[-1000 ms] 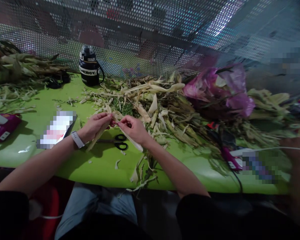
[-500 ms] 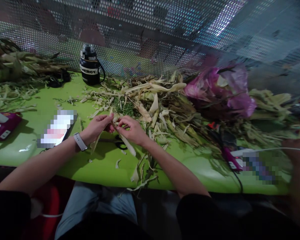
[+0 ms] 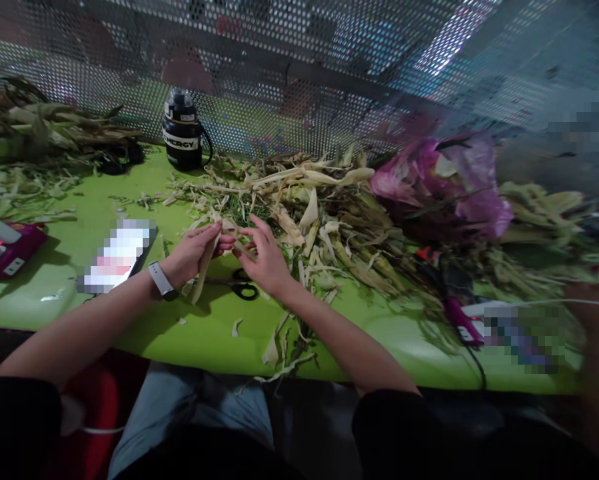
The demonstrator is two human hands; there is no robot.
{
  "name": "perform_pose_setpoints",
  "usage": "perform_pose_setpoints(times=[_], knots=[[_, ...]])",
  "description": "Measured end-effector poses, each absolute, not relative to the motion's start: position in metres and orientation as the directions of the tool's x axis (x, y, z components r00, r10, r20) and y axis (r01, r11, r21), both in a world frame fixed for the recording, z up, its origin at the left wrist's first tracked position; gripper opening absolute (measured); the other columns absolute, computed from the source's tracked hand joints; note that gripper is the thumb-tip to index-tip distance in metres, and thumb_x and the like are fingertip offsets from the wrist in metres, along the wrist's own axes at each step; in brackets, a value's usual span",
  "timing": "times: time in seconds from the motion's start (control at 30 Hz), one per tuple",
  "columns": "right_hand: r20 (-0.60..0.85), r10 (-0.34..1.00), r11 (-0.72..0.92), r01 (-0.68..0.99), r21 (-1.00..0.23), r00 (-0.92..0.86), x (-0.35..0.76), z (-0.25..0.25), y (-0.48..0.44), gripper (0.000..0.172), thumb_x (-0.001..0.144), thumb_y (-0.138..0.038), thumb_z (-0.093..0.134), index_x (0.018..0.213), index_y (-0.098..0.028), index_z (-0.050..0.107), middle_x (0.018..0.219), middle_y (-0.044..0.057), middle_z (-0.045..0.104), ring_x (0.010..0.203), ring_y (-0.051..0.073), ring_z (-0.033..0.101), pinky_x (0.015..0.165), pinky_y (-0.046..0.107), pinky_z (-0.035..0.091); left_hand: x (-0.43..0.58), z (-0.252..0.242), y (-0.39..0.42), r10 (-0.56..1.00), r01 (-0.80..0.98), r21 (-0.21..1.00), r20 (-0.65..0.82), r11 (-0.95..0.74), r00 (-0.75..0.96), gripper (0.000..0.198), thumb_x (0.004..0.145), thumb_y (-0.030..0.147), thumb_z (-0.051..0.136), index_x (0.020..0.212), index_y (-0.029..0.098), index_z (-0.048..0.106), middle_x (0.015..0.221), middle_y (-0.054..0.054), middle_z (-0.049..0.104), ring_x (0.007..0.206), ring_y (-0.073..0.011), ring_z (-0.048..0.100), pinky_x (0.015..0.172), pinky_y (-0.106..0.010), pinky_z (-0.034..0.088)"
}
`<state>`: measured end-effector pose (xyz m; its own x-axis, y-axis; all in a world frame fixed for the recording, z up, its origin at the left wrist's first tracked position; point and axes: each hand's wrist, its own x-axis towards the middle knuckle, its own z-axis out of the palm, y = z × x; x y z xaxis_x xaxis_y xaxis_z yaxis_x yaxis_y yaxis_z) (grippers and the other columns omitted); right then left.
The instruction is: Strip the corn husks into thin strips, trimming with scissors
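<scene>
A pale strip of corn husk (image 3: pixel 206 261) hangs from my left hand (image 3: pixel 195 248), its upper end pinched between thumb and fingers. Close by on the right, my right hand (image 3: pixel 266 261) has its fingers spread. A short pale piece shows by its thumb; whether the thumb touches it is unclear. Below the hands, scissors (image 3: pixel 244 289) with black handles lie on the green table (image 3: pixel 179 343), partly covered. Just beyond the hands is a heap of dry corn husks (image 3: pixel 349 220), with some green shreds at its near left side.
A black bottle (image 3: pixel 183 143) stands at the back by a perforated metal screen (image 3: pixel 279 73). A phone (image 3: pixel 116 257) and a magenta power strip (image 3: pixel 16 253) lie left. Right are a pink plastic bag (image 3: pixel 429 187), another phone (image 3: pixel 519 343) and another person's arm (image 3: pixel 596 333).
My right hand has moved slightly right and its fingers have spread. The husk strip that hung below it no longer shows there, and the scissors' handles are more visible. My left hand keeps its husk.
</scene>
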<state>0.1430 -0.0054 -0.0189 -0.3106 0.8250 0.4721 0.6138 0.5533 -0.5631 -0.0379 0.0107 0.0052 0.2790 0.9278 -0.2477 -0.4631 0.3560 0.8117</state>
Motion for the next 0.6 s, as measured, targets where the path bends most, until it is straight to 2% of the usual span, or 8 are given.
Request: perform_pose_setpoints(times=[0.03, 0.1, 0.2, 0.3, 0.47, 0.6], knots=[[0.526, 0.788, 0.588, 0.646, -0.487, -0.320, 0.142, -0.019, -0.007, 0.038, 0.089, -0.029, 0.058, 0.125, -0.020, 0.053, 0.153, 0.019, 0.033, 0.105, 0.024, 0.065, 0.080, 0.039, 0.058, -0.038, 0.003, 0.012, 0.925, -0.482, 0.796, -0.256, 0.367, 0.282, 0.015, 0.093, 0.020, 0.058, 0.083, 0.011, 0.064, 0.070, -0.005, 0.072, 0.061, -0.0095, 0.067, 0.060, -0.018, 0.054], [0.603, 0.671, 0.690, 0.661, -0.294, -0.432, 0.140, -0.020, -0.010, 0.050, 0.089, -0.024, 0.058, 0.136, -0.019, 0.044, 0.156, 0.019, 0.028, 0.116, 0.027, 0.060, 0.086, 0.041, 0.057, -0.039, -0.002, 0.014, 0.917, -0.498, 0.779, -0.251, 0.381, 0.309, 0.014, 0.093, 0.020, 0.058, 0.084, 0.011, 0.065, 0.075, -0.007, 0.073, 0.065, -0.0106, 0.068, 0.064, -0.019, 0.056], [0.606, 0.527, 0.788, 0.609, -0.086, -0.596, 0.136, -0.024, -0.012, 0.055, 0.088, -0.018, 0.057, 0.141, -0.015, 0.039, 0.153, 0.020, 0.032, 0.134, 0.030, 0.045, 0.101, 0.044, 0.050, -0.039, -0.007, 0.014, 0.921, -0.506, 0.777, -0.246, 0.374, 0.303, 0.017, 0.092, 0.023, 0.059, 0.084, 0.010, 0.067, 0.077, -0.007, 0.073, 0.068, -0.0115, 0.068, 0.068, -0.021, 0.057], [0.571, 0.505, 0.792, 0.611, -0.006, -0.648, 0.134, -0.029, -0.014, 0.055, 0.090, -0.017, 0.053, 0.143, -0.018, 0.037, 0.150, 0.018, 0.037, 0.129, 0.027, 0.049, 0.101, 0.043, 0.050, -0.037, -0.006, 0.010, 0.918, -0.507, 0.771, -0.268, 0.386, 0.292, 0.018, 0.092, 0.024, 0.060, 0.082, 0.011, 0.069, 0.077, -0.006, 0.072, 0.069, -0.0121, 0.067, 0.066, -0.021, 0.056], [0.573, 0.466, 0.740, 0.652, 0.165, -0.674, 0.134, -0.032, -0.018, 0.059, 0.095, -0.015, 0.047, 0.148, -0.037, 0.034, 0.144, 0.012, 0.044, 0.120, 0.025, 0.054, 0.095, 0.041, 0.051, -0.033, 0.004, 0.002, 0.868, -0.476, 0.744, -0.291, 0.469, 0.402, 0.027, 0.093, 0.030, 0.059, 0.076, 0.011, 0.069, 0.081, -0.007, 0.072, 0.073, -0.0122, 0.066, 0.067, -0.020, 0.054], [0.574, 0.429, 0.724, 0.646, 0.243, -0.698, 0.135, -0.031, -0.020, 0.059, 0.096, -0.015, 0.045, 0.149, -0.038, 0.032, 0.139, 0.011, 0.049, 0.103, 0.021, 0.059, 0.087, 0.038, 0.053, -0.032, 0.007, -0.002, 0.857, -0.438, 0.758, -0.308, 0.484, 0.413, 0.029, 0.094, 0.031, 0.057, 0.082, 0.009, 0.073, 0.087, -0.010, 0.074, 0.078, -0.0136, 0.067, 0.070, -0.021, 0.055]])
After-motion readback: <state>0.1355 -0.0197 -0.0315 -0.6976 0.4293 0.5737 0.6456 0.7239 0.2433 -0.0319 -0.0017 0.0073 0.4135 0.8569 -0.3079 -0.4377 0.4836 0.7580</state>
